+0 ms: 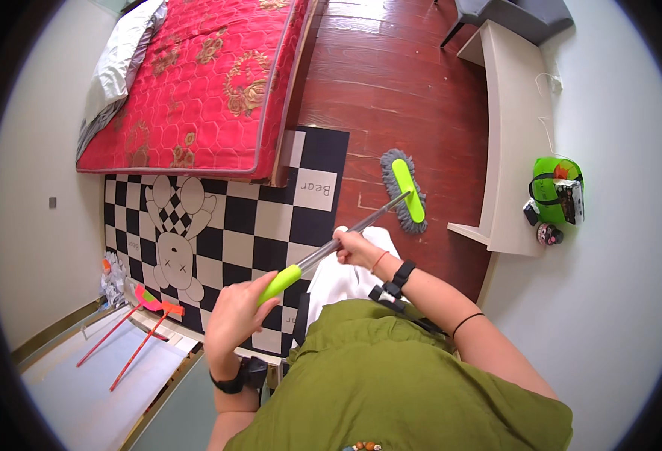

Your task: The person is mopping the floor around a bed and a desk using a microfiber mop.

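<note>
A mop (322, 254) with a metal pole slants from lower left to upper right in front of me. My left hand (234, 312) is wrapped round its lime-green grip. Farther along the pole, my right hand (355, 249) is closed on the metal part. The mop's flat head (408, 190), a lime-green plate fringed with grey strands, rests on the reddish-brown wooden floor (451, 128). Its strands lie to the right of the checkered mat and short of the pale desk. Both wrists carry dark straps.
A bed with a red patterned mattress (195, 98) stands at the far left. Below it lies a black-and-white checkered mat (252, 218). A pale desk (507, 135) runs along the right wall, holding a green bag (549, 203). A grey chair (511, 19) is behind it. Two red-handled tools (139, 353) lie lower left.
</note>
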`<state>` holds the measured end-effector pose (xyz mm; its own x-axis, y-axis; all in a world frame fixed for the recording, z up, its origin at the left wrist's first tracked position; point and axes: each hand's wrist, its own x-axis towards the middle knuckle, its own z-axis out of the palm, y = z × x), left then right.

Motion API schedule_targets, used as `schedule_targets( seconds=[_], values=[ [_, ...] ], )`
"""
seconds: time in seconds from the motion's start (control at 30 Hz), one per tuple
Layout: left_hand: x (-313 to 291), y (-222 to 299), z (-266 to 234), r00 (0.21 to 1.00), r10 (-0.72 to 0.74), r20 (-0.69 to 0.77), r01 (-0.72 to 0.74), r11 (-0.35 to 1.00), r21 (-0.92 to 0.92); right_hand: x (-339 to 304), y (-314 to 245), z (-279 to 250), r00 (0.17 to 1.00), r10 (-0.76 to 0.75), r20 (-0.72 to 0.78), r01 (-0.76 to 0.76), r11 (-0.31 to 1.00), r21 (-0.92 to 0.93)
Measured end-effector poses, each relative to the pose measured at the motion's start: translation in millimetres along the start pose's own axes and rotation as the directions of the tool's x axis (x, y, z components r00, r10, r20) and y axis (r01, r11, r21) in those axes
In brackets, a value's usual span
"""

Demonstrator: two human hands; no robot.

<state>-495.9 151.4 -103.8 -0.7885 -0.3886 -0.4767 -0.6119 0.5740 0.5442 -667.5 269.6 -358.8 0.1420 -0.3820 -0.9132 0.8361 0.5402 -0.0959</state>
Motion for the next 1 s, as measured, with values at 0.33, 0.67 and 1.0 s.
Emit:
schedule_targets(
  seconds=[0.33,0.67,1.0],
  values=[
    [153,40,75,0.974,0.218,0.066,-0.224,0.970,0.093,26,-87,-136,0.906,-0.195,-0.375,0.226,0.973,0.039],
    [258,111,136,0.958,0.170,0.231,-0.205,0.970,0.134,-4,-159,-256,0.884,-0.087,-0.460,0.130,0.989,0.064],
    [221,138,-9,0.988,-0.110,0.112,0.104,0.993,0.061,15,-191,-154,0.995,-0.036,-0.097,0.042,0.997,0.061]
  ],
)
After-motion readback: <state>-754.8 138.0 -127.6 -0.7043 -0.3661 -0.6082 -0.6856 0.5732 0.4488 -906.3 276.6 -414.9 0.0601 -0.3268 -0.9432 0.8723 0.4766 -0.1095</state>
